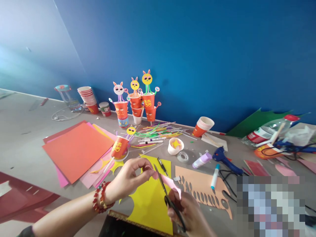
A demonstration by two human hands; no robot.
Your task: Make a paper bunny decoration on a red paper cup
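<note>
My left hand point(133, 176), with red bead bracelets at the wrist, pinches one end of a small piece of pink paper point(172, 183). Black-handled scissors point(174, 210) are in my right hand point(189, 210), their blades lying along the pink paper close to my left fingertips. The paper's other end reaches back over my right hand. Beneath both hands lies a yellow sheet point(150, 200) with rounded pieces cut out of it. An orange-peach sheet point(197, 182) with rows of leaf-shaped holes is to the right.
Red paper cups point(121, 110) with rabbit-faced figures stand by the blue wall. Coloured paper sheets point(79, 148) lie left. Straws point(160, 130), a glue stick point(201, 160), tape point(183, 156), a glue gun point(227, 160) and a bottle point(270, 130) are spread behind and right.
</note>
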